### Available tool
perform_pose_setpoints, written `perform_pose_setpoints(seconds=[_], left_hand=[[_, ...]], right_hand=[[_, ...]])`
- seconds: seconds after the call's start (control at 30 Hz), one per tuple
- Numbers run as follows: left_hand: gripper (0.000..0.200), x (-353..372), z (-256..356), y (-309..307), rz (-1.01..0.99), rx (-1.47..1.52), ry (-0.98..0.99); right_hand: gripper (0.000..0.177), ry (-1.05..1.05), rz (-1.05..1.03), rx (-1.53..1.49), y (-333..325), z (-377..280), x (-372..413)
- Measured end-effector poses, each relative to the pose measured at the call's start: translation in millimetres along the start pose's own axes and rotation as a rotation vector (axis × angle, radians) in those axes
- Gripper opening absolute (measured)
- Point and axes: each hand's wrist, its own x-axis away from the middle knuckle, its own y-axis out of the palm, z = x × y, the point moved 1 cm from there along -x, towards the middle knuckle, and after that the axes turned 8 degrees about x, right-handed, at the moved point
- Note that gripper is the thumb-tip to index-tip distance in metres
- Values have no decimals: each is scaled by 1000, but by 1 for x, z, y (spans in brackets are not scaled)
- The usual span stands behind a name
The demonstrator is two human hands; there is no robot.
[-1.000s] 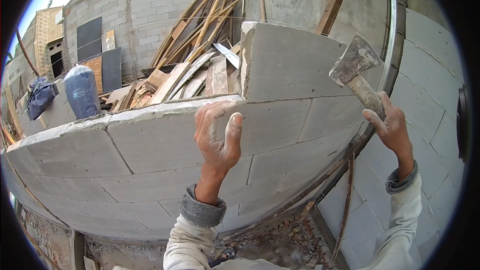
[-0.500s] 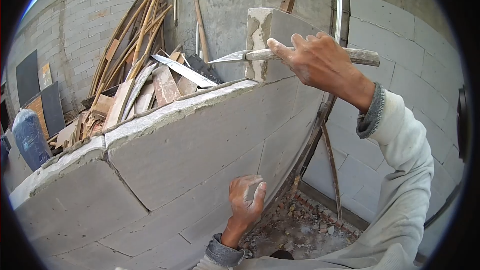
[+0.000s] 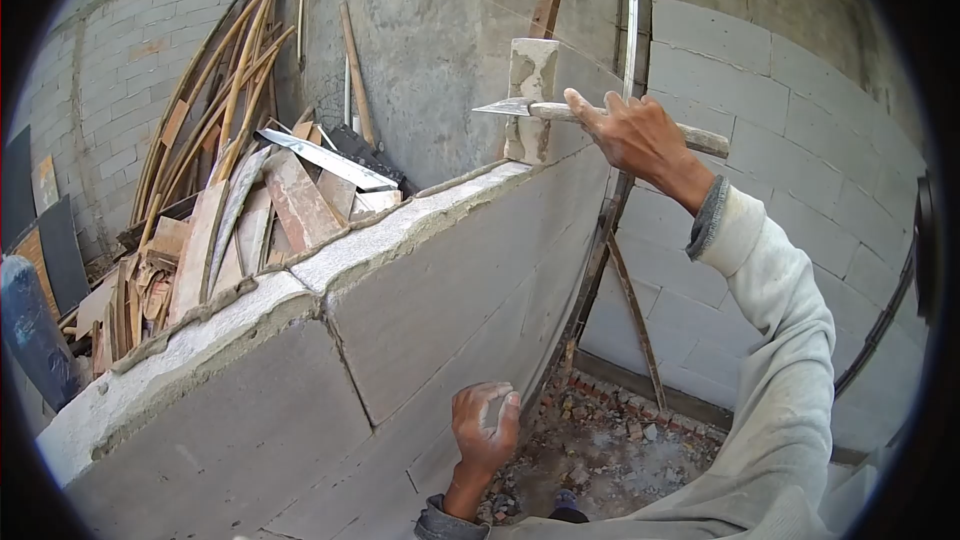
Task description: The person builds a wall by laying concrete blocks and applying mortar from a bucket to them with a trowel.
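My right hand (image 3: 645, 138) is closed around the pale wooden handle of a trowel (image 3: 515, 107), its index finger stretched along the handle. The trowel's pointed metal blade aims left, overlapping the mortar-smeared end of an upright light block (image 3: 532, 65) at the far end of the wall. Lower down, my left hand (image 3: 485, 428) is curled, thumb and fingertips close together, with nothing visible in it. It hangs in front of the grey block wall (image 3: 440, 310). Rough, whitish mortar (image 3: 350, 245) shows along the wall's top edge.
Behind the wall lies a heap of scrap boards (image 3: 300, 205) with bamboo poles (image 3: 235, 90) leaning above it. A blue wrapped bundle (image 3: 35, 325) stands at left. A taut string crosses above. Rubble (image 3: 620, 450) covers the ground on my right, beside a leaning wooden brace (image 3: 637, 325).
The view has shifted, bringing the nearer wall top further into sight. My right hand still holds the trowel level near the upright block; my left thumb and fingertips have come closer together.
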Motion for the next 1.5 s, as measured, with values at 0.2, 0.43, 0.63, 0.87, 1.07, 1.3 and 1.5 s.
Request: perform_pose_setpoints(seconds=[0.2,0.43,0.63,0.87,1.07,1.3,1.5], left_hand=[[8,5,2,-9,-13,12,-19],[10,26,11,-19,-79,32,-22],[11,49,3,-10,-180,115,-140],[16,88,14,46,-400,302,-485],[22,180,42,130,-780,479,-617],[31,353,118,217,-1405,677,-948],[21,521,264,200,-1735,653,-822]], right_hand=[[52,-20,104,-25,-9,-5,4],[52,127,98,-139,-38,-14,41],[54,591,94,-673,-109,-78,213],[50,1423,-879,-779,-189,-302,558],[50,2271,-1446,-919,-445,-376,664],[41,2529,-792,-212,-640,-385,662],[42,2614,-494,281,-764,-401,670]])
